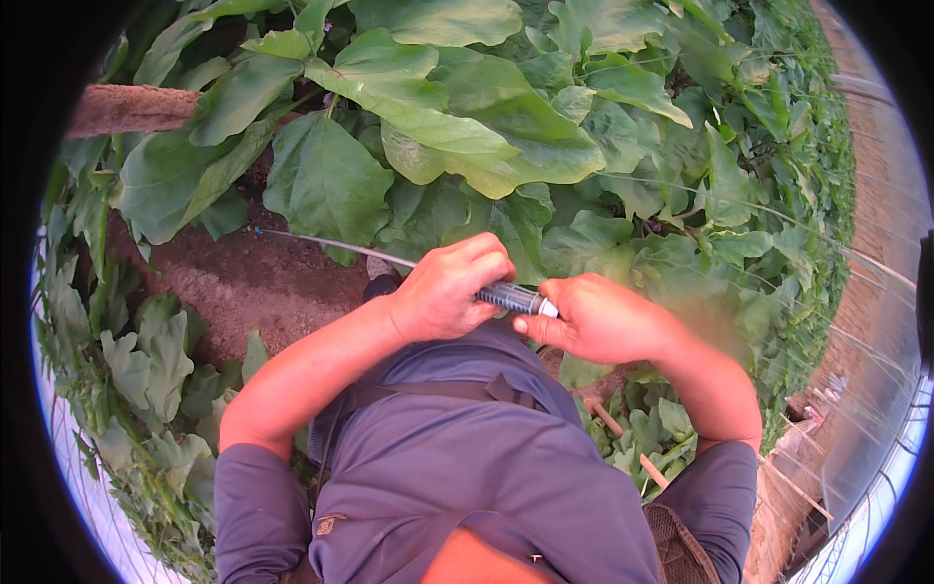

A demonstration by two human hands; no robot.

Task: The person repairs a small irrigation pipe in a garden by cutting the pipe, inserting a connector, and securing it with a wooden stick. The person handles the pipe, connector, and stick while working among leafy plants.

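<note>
In front of my waist is a spray wand, a dark grey cylindrical handle with a thin metal tube running out to the left. The tube ends in a small blue tip over bare soil. My left hand is closed round the handle near where the tube begins. At the handle's other end, the thumb and forefinger of my right hand close on the white end cap; its other fingers are curled and partly hidden. Broad green leaves spread just beyond both hands.
Dense leafy plants fill the far side and right. A brown soil path lies at left, with more plants beside it. Thin strings cross the foliage at right. Clear plastic sheeting curves along the right edge.
</note>
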